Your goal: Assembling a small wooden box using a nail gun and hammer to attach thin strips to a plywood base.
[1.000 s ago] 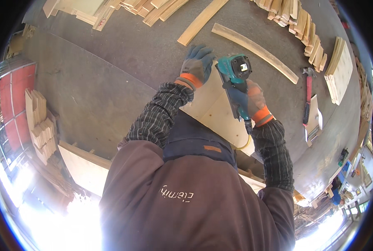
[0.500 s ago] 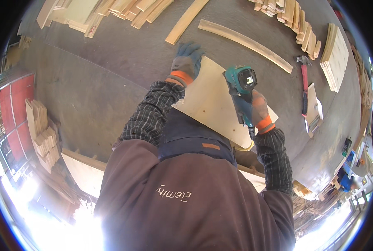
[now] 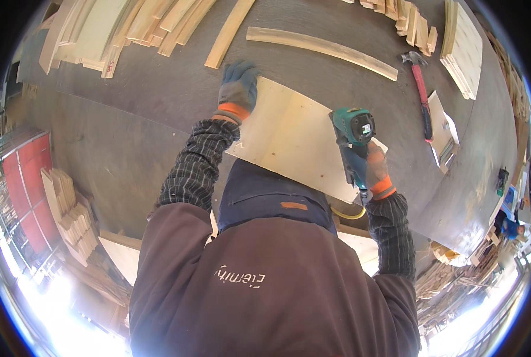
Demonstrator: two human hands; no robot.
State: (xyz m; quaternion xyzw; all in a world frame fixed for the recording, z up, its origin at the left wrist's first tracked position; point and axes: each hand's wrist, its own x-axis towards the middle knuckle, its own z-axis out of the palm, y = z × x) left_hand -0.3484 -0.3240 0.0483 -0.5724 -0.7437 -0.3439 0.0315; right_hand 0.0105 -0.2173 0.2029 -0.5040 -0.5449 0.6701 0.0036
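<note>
A pale plywood panel [image 3: 292, 128] lies tilted across the near part of the bench, in front of my body. My left hand [image 3: 238, 86], in a blue and grey glove with an orange cuff, grips its left edge, fingers close together. In my right hand [image 3: 377, 166], gloved the same way, is a teal nail gun [image 3: 353, 126], gripped by its handle. The gun sits over the panel's right end and covers part of it. Its nose is hidden, so contact with the wood cannot be told. A yellow hose [image 3: 349, 214] curves below the handle.
Beyond the panel lie a long wooden strip [image 3: 322, 46] and another strip [image 3: 230, 33]. Stacked slats [image 3: 164, 24] fill the far left. A hammer [image 3: 419, 89] with a red and black handle lies to the right, near stacked plywood pieces [image 3: 463, 53].
The nail gun in my right hand has moved right along the panel toward its right end. My left hand stays at the panel's left edge. The whole view has shifted.
</note>
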